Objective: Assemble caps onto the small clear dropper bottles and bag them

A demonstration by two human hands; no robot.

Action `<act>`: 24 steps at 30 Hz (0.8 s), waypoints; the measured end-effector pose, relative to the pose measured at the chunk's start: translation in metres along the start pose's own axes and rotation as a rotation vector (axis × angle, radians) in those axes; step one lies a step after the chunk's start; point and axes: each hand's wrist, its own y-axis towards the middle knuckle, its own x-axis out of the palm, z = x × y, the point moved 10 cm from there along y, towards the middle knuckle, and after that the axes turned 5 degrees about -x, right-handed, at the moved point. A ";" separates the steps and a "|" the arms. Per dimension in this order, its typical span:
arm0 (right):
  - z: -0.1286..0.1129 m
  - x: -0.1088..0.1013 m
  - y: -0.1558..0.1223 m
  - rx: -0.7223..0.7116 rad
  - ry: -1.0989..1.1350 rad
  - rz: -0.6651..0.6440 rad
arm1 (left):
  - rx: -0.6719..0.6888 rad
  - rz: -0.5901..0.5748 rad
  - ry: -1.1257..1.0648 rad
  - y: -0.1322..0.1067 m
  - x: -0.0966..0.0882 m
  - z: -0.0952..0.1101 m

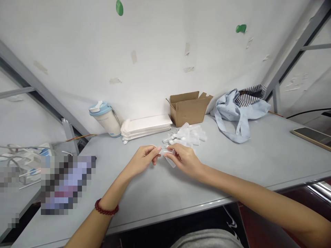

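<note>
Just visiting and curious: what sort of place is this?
Likely a small packing or assembly bench: a grey worktable, a heap of small clear plastic pieces, an open cardboard box. The left hand and right hand hold one clear piece.

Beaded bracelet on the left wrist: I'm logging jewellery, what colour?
The beaded bracelet is dark red; head view shows it best.
</note>
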 end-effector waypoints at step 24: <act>0.028 0.060 -0.032 0.830 1.147 -0.597 | 0.056 -0.084 0.054 -0.005 0.009 0.007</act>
